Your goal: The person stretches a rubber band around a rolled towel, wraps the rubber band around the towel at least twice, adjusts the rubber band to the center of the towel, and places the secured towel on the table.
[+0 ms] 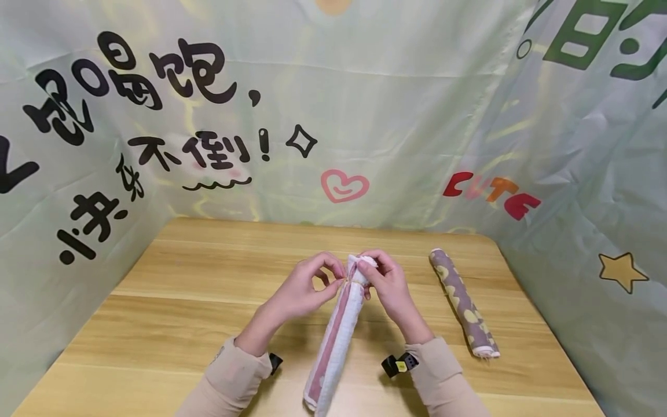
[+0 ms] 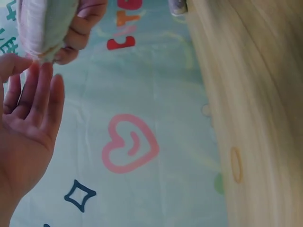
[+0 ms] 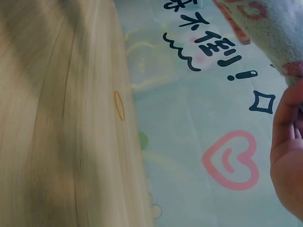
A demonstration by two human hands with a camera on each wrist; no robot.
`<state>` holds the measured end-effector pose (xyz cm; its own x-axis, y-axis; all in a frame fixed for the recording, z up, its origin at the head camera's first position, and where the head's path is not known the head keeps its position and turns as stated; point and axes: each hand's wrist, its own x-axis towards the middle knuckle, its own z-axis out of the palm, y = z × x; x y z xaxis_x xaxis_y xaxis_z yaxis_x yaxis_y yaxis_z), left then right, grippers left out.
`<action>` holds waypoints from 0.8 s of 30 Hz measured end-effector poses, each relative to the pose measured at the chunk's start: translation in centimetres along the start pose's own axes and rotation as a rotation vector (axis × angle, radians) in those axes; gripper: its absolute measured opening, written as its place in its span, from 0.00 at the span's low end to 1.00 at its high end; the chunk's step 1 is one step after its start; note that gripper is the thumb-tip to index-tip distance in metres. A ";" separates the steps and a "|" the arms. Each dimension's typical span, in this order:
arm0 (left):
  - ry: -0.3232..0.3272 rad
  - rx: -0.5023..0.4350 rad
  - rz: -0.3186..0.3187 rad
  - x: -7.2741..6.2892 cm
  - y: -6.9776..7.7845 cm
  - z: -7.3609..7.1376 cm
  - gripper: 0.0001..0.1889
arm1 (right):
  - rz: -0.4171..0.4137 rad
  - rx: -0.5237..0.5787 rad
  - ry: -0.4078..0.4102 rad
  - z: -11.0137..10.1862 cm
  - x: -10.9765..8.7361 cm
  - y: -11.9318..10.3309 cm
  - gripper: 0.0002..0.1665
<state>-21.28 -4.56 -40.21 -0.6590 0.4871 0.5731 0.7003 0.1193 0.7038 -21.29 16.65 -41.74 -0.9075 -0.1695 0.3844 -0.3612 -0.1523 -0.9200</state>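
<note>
A rolled white towel [image 1: 350, 321] with a pink stripe slants between the hands, its upper end pinched in to a narrow neck. A thin yellowish rubber band [image 1: 356, 282] crosses that neck. My right hand [image 1: 392, 285] grips the towel's top end, thumb on the near side and fingers behind. From the other side, my left hand [image 1: 304, 288] pinches the band at the neck between thumb and fingertips. The left wrist view shows the left fingertips right at the band under the towel [image 2: 45, 23]. In the right wrist view, the towel [image 3: 270, 33] hides part of the work.
A second rolled towel [image 1: 464, 304], purple with yellow patches, lies on the wooden table [image 1: 208, 278] to the right. A thin orange loop [image 2: 236, 164] shows on the tabletop near its far edge. Printed cloth [image 1: 396, 116] walls the table at the back and sides.
</note>
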 end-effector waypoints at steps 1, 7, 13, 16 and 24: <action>0.012 0.015 0.027 0.0 0.1 0.0 0.11 | 0.010 0.003 0.011 0.1 0.0 0.0 0.01; 0.080 0.160 0.230 0.4 0.3 0.4 0.11 | 0.038 0.009 0.060 0.6 0.0 -0.2 0.04; 0.093 0.185 0.260 0.3 0.2 0.5 0.12 | 0.068 -0.013 0.107 1.6 -0.4 -0.8 0.10; 0.065 0.178 0.201 0.1 0.4 0.3 0.11 | 0.098 -0.016 0.126 2.0 -0.6 -1.1 0.13; 0.022 0.141 0.128 0.1 0.7 0.4 0.12 | 0.109 0.008 0.173 2.9 -0.8 -1.6 0.11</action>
<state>-20.80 -4.03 -39.85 -0.5672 0.4868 0.6643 0.8091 0.1786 0.5599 -19.34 14.17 -40.34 -0.9647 -0.0157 0.2630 -0.2578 -0.1506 -0.9544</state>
